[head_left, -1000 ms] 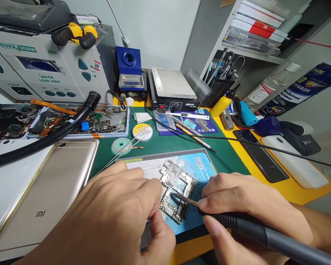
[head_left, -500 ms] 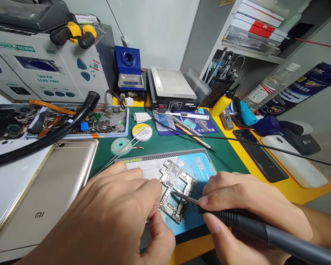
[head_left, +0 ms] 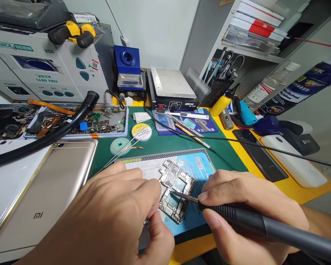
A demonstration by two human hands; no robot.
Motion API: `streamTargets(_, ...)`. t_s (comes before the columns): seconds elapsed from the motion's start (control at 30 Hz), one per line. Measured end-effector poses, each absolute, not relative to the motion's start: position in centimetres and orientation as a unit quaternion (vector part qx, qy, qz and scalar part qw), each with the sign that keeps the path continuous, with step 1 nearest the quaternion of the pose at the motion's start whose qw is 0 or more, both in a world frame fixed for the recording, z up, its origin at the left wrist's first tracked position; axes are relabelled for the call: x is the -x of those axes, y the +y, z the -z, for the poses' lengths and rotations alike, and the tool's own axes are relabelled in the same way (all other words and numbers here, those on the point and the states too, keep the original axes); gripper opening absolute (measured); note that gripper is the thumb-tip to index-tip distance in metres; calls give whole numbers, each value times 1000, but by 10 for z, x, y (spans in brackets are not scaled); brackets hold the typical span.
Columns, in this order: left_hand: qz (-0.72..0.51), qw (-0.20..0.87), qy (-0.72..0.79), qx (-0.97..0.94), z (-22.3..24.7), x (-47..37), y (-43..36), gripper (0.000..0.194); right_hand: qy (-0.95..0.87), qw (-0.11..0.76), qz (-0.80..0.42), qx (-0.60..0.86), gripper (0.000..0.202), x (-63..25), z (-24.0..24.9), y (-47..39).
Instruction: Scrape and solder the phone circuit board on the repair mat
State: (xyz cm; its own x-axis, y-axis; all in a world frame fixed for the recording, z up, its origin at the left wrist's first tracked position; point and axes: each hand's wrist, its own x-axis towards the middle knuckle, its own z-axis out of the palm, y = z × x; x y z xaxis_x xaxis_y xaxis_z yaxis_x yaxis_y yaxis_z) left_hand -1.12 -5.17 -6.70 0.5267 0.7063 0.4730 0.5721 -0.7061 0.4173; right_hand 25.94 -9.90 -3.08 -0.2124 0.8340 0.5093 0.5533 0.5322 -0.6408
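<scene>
A phone circuit board [head_left: 171,178] lies on a blue and white pad [head_left: 201,184] at the centre. From the right, my right hand [head_left: 245,209] is wrapped round a black soldering iron [head_left: 253,222], whose metal tip is at the board's inner cut-out. At the board's left edge my left hand [head_left: 121,209] is closed, thumb and fingers pinched together. Thin metal tweezer arms [head_left: 121,152] extend up and left from behind it, and a small shiny part shows by the thumb; what exactly the fingers hold is mostly hidden.
A gold phone back [head_left: 38,206] lies at the left under a black hose [head_left: 79,116]. Behind are a parts tray [head_left: 121,134], a round tin [head_left: 141,131], a teal wick spool [head_left: 120,146] and a heating plate [head_left: 172,82]. A cable [head_left: 251,142] crosses above my right hand.
The view has shifted very slightly. My right hand and the iron have moved a little, with the tip still at the cut-out; my left hand holds nearly the same pose.
</scene>
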Motion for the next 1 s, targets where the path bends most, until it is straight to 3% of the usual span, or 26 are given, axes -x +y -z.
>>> streamTargets(0.4,-333,87,351,-871,72,11,-50,30,-773,413,-160,454,44,-260,26,-96)
streamTargets(0.73,-297,147,413,-848,58,-1,-44,15,-762,410,-172,470,46,-260,26,-95)
streamTargets(1.0,-269,100,397,-872,59,11,-53,28,-756,411,-175,478,44,-260,26,-95)
